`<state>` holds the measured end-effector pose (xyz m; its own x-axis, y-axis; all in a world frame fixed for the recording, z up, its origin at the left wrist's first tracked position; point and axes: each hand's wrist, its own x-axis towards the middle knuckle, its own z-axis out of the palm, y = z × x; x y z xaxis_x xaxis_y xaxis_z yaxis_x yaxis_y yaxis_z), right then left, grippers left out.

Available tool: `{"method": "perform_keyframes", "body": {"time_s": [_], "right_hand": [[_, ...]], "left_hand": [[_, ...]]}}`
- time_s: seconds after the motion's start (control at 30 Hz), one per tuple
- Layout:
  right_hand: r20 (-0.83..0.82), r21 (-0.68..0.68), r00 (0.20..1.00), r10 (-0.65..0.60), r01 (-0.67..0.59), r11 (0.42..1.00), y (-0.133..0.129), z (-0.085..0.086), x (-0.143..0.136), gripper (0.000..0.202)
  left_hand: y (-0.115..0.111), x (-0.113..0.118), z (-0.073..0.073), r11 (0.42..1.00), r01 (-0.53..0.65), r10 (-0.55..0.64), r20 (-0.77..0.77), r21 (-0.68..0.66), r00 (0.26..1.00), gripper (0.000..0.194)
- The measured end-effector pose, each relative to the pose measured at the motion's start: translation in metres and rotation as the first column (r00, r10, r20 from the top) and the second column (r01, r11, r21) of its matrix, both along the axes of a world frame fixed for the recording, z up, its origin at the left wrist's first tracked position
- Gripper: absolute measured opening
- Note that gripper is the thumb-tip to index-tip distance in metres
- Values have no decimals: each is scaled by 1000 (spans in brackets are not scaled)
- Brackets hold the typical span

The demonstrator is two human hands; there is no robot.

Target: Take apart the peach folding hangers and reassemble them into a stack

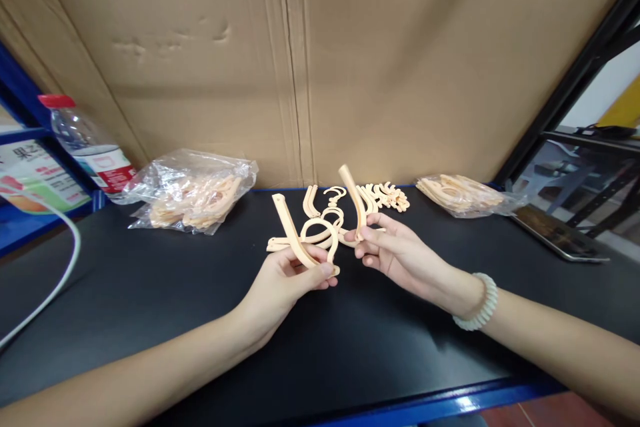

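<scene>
My left hand (295, 277) pinches the lower end of a curved beige arm piece (289, 225), together with a beige hook-shaped piece (334, 235) that curls up beside it. Between the fingertips of my right hand (395, 250) is the lower end of another curved beige piece (353, 197), which points up and slightly left. The two held pieces are apart. Just behind the hands, more beige hooks and curved strips (311, 201) lie on the black table (310, 360), partly hidden by the hands. Several small wavy pieces (393, 196) are grouped at the back.
A clear bag of beige parts (195, 197) lies at the left, beside a red-capped bottle (95, 147). Another bag (463, 195) and a phone (560, 233) are at the right. A white cable (70, 267) curves along the left edge. Cardboard (200, 67) stands behind the table.
</scene>
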<state>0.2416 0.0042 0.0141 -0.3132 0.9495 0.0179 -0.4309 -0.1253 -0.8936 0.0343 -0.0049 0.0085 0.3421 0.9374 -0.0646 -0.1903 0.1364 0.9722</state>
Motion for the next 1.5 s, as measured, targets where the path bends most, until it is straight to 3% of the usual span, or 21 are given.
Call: {"method": "perform_keyframes", "body": {"time_s": [0.2,0.37,0.6,0.87,1.2,1.4,1.5], "right_hand": [[129,102,983,128,-142,985,-5,-8,-7,16],[169,178,979,115,-145,973,-3,-15,-8,14],[232,209,968,98,-148,967,-5,-10,-10,13],[263,295,964,34,-114,949,-9,-11,-13,12],[305,390,947,-97,-31,920,-17,-16,-20,14],[261,403,962,-87,-26,915,-17,-16,-26,8],[280,406,960,-21,-99,908,-12,-10,-22,10]], "left_hand": [[3,-1,-4,995,46,-44,-31,91,999,12],[4,0,-2,978,91,-78,-78,188,994,4],[2,-1,-1,973,137,-122,-90,184,988,3],[-2,1,-2,975,59,-52,-37,215,998,7],[-5,2,-6,985,-84,82,16,152,996,7],[-6,2,-5,984,-66,67,-4,166,998,8],[-6,2,-4,985,-68,73,-26,158,997,11]]}}
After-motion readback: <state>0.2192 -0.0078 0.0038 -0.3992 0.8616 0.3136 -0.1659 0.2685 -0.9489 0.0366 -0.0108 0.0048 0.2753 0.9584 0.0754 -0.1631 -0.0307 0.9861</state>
